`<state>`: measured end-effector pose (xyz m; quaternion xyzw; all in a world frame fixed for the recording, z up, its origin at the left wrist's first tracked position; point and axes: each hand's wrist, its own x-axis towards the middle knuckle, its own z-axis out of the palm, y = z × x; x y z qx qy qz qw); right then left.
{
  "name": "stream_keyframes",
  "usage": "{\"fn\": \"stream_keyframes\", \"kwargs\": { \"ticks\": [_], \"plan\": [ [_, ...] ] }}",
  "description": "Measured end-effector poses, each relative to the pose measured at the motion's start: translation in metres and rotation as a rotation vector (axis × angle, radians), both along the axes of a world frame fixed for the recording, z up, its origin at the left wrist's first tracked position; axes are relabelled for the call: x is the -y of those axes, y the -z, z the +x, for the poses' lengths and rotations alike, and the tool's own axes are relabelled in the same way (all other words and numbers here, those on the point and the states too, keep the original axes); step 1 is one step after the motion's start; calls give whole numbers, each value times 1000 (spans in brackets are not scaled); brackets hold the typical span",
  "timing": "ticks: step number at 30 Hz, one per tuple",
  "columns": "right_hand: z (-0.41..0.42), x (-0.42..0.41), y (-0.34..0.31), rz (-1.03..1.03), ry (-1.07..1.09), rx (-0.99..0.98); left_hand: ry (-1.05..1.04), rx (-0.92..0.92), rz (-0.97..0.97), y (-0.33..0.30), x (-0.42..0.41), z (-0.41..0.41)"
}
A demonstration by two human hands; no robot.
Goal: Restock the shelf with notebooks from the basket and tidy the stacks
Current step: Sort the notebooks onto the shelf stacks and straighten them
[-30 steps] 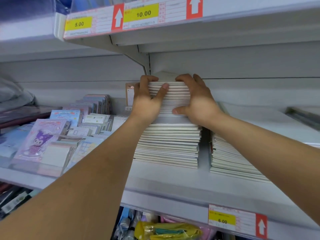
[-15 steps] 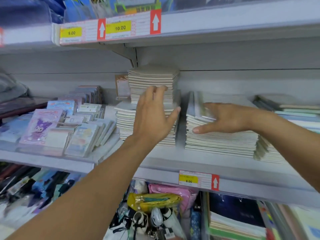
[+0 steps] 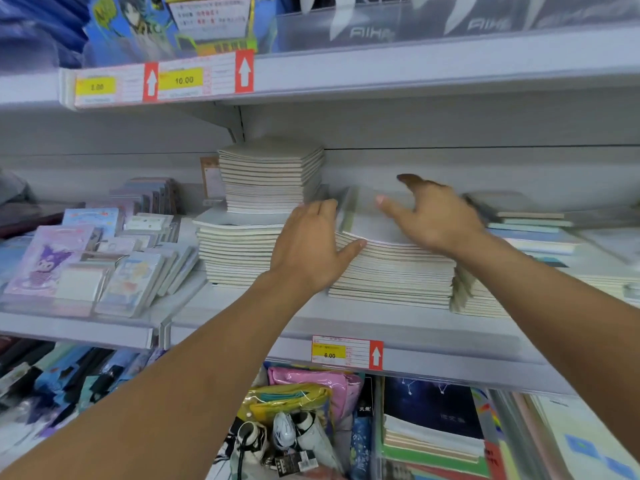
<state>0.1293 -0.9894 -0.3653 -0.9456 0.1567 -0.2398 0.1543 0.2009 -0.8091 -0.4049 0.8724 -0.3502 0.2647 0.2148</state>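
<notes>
While both hands work a notebook stack (image 3: 391,275), left hand (image 3: 311,247) fingers straight against its side, right hand (image 3: 433,213) spread above, shelf tags (image 3: 329,353) reading 6.00, 10.00 (image 3: 183,80).

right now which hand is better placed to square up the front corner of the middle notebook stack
Left. The left hand already touches the middle stack's front-left corner, thumb on the top edge; the right hand is spread open over its top, farther back.

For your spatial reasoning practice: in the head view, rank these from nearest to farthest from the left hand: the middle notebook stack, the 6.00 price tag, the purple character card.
1. Middle notebook stack: touching the left hand, to its right.
2. 6.00 price tag: below, on the shelf edge.
3. Purple character card: far left.
</notes>
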Motion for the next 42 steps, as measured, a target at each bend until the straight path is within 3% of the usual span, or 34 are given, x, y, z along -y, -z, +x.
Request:
{"fn": "stream_keyframes", "kwargs": {
  "ticks": [3,6,9,19,23,27,33,40,42],
  "plan": [
    [-4,46,-12,278,226,-89,62,-216,-136,-2,21,-4],
    [-11,52,-2,850,76,-19,-19,-291,-178,-2,40,2],
    [-4,51,16,1186,-68,91,-55,-328,-301,-2,47,7],
    [12,56,34,1434,-1,184,-159,-210,-785,31,72,9],
    [27,67,47,1464,-4,213,-291,-188,-815,36,79,14],
    [30,68,49,1387,25,188,-203,-244,-790,36,72,13],
    [22,49,37,1141,8,46,-49,-518,-797,24,61,5],
    [25,41,38,317,142,-106,-61,-615,-735,22,59,8],
    [21,35,33,168,168,-18,-53,-643,-647,16,53,9]
  ]
}}
